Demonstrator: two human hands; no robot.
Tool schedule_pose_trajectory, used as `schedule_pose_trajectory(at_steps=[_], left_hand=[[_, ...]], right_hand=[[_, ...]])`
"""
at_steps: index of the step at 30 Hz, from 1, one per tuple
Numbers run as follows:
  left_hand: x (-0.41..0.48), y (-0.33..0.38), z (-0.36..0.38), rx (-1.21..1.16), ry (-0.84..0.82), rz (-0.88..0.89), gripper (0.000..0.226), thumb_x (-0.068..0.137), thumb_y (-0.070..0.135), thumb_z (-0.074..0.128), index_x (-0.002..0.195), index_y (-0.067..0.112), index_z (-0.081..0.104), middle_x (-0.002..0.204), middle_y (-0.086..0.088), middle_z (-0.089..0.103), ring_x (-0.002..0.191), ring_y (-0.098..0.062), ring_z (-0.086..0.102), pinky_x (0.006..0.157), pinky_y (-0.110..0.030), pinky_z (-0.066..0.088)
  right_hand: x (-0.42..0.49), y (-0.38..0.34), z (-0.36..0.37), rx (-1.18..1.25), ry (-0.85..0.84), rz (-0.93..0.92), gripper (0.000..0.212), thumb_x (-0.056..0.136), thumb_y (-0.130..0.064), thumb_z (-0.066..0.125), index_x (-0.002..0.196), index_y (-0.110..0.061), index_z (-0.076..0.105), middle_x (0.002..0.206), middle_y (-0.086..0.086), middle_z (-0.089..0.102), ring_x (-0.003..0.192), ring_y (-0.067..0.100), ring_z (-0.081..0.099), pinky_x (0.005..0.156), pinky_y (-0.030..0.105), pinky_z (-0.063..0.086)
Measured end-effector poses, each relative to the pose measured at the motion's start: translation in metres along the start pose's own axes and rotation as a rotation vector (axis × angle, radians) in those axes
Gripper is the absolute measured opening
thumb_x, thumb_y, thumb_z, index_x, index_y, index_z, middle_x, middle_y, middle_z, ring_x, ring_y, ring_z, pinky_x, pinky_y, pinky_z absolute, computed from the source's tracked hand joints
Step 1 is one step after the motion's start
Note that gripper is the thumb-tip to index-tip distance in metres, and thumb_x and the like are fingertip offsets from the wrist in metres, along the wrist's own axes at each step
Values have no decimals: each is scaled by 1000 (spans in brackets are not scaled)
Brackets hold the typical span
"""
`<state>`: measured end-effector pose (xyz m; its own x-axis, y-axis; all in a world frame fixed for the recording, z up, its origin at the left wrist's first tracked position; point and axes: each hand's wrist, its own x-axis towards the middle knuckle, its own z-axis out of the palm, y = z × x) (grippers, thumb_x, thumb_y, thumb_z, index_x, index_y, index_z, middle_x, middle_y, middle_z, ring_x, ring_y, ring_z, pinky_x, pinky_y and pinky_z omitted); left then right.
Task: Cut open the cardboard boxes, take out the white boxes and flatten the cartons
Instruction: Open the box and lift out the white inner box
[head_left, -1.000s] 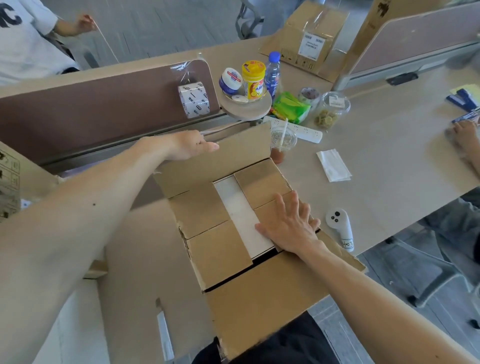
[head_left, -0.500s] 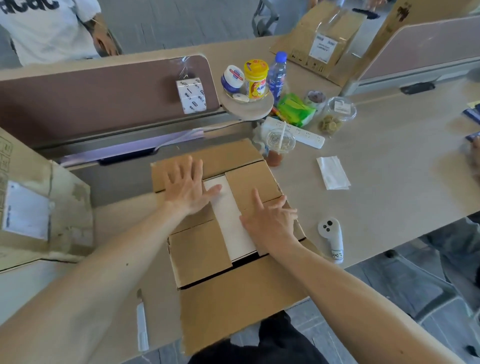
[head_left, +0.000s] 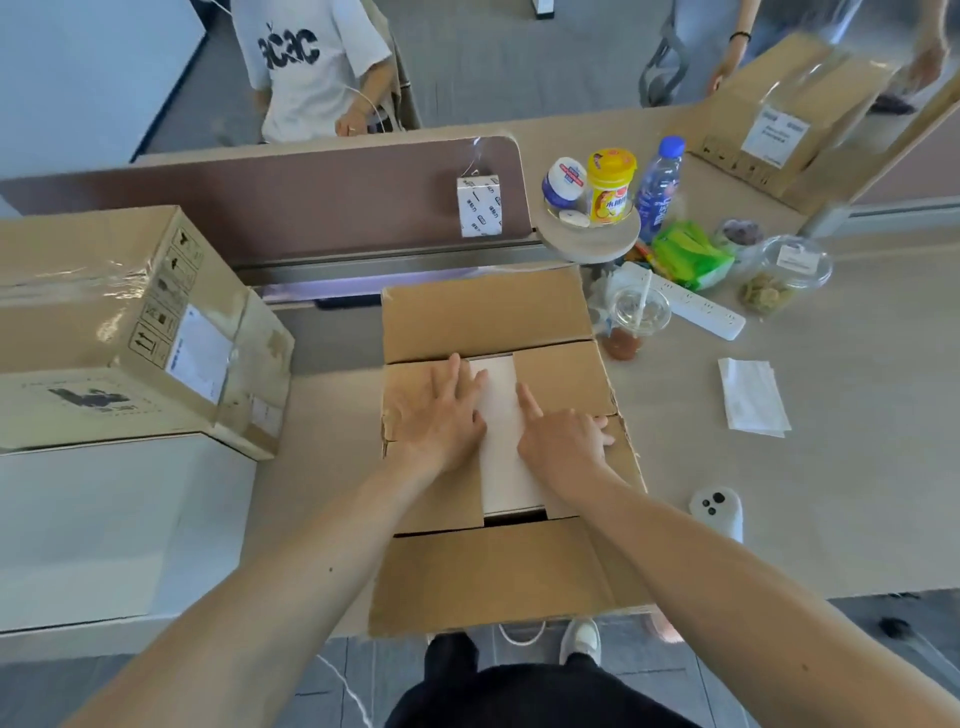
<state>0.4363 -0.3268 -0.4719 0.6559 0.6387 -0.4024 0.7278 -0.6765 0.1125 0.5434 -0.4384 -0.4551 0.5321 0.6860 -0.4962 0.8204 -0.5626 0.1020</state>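
As left hand (head_left: 436, 421) and right hand (head_left: 561, 441) press carton (head_left: 483, 312) flaps | fingers (head_left: 457, 374) spread | shirt (head_left: 311, 78): "acac"

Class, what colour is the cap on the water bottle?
The cap is blue; the head view shows it.

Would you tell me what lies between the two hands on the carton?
Head view: the white box inside the carton shows between the left hand and right hand.

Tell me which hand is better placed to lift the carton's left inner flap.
Left: the left hand lies flat on the left inner flap, fingers reaching the white box; the right hand rests on the opposite flap.
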Motion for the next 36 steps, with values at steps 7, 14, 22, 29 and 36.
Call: schedule_pose_trajectory(at_steps=[7,14,22,29,36], left_hand=[[-2,9,-30,219,39,97,35,104,27,36,134,27,53,167,4,8,155,-24,-2,112,-74,7],[-15,1,-81,550,38,94,36,100,13,38,118,16,69,165,-13,19,155,-32,-1,114,-67,-14],[-19,-43,-103,651,-62,-68,19,95,16,54,102,19,72,142,-13,54,152,-36,7,113,-63,-18],[-34,-74,-76,522,-123,-159,42,100,54,41,127,26,58,140,-4,54,140,-33,36,118,-60,4],[-43,-74,-8,152,60,-161,47,107,35,27,147,12,34,150,-12,34,135,-32,37,110,-44,31]], right_hand=[[2,7,-8,-168,134,-201,54,93,-6,34,143,-27,40,100,9,72,85,38,70,71,35,53],[-19,17,-46,-297,288,-207,33,99,-13,38,129,-12,51,129,16,41,112,35,50,83,45,52],[-10,48,-78,-742,218,-195,55,100,-37,37,154,-24,30,165,14,-4,146,45,-21,109,71,-16],[11,112,-45,-509,149,-97,61,100,-35,40,156,-16,24,163,13,15,150,37,-10,113,61,-16],[-5,106,3,-42,308,-118,34,100,-33,44,129,-17,44,122,5,44,111,24,44,97,35,36]])
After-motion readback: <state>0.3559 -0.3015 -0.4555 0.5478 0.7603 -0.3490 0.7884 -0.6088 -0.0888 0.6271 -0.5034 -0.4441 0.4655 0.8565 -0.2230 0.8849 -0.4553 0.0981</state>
